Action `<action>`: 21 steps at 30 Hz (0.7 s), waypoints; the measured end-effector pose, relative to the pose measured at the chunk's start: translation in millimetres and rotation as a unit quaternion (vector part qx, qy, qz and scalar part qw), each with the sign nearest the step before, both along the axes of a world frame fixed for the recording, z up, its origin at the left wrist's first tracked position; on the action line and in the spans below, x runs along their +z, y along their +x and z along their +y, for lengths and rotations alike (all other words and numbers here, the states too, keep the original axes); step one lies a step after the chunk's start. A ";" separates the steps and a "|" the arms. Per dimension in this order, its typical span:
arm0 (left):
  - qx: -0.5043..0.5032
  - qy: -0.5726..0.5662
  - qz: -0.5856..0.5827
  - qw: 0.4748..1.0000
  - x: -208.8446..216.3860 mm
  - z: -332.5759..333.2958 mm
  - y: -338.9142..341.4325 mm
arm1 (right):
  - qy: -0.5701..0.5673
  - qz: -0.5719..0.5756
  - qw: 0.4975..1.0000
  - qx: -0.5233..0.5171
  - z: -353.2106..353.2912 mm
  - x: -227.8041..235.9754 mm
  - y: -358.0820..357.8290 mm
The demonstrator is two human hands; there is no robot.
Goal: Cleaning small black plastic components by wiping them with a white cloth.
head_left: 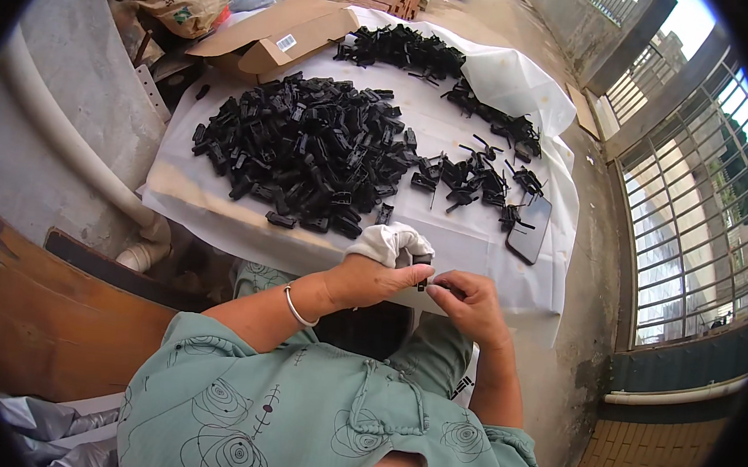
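Observation:
My left hand [369, 278], with white cloth over its fingers and a bangle at the wrist, closes on a small black plastic part [422, 259] at the table's near edge. Close against that part, the fingertips of my right hand [471, 303] are pinched together. What they grip is too small to make out. Just beyond my hands, a large heap of black plastic pieces [302, 142] covers the left of the table. To its right lie several loose black pieces with thin prongs [473, 180].
White sheeting [492, 281] covers the table. A dark phone [530, 231] lies at the right edge. A long row of black pieces [404, 49] runs along the back, beside an open cardboard box [297, 33]. A pipe [77, 139] and wall stand left, a barred window [693, 204] right.

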State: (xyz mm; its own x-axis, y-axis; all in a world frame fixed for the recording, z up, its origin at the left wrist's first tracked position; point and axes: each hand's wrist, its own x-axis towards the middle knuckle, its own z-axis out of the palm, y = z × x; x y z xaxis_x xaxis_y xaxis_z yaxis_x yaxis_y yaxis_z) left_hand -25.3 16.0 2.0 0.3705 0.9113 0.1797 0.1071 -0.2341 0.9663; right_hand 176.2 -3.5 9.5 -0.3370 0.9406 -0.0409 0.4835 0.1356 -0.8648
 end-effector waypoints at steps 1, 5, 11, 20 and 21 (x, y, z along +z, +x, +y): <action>-0.050 -0.074 -0.108 0.990 -4.3 0.3 -2.7 | -0.008 0.037 0.999 0.020 -3.6 -2.1 -4.9; -0.260 -0.101 -0.312 0.908 -8.7 5.4 -17.7 | -0.056 0.133 0.985 0.100 -12.8 -3.8 -16.0; -0.251 -0.158 -0.285 0.911 -5.9 -1.8 -41.8 | -0.019 0.159 0.979 0.125 -14.8 -12.0 -31.0; 0.025 -0.071 -0.271 0.960 -27.8 -14.3 -3.7 | 0.501 -0.048 0.859 0.096 -25.2 7.5 -71.8; 0.020 -0.073 -0.271 0.960 -28.2 -15.9 -1.1 | 0.500 -0.050 0.860 0.091 -24.8 6.4 -70.9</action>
State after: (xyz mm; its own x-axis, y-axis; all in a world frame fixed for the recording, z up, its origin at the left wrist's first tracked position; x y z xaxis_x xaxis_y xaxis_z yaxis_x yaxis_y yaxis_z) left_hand -26.4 0.1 -26.1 0.2236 0.9530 0.2044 -0.4136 -0.0971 0.9053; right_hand 105.4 -28.3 15.9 -0.5245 0.4550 0.7196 0.4410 0.8682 -0.2276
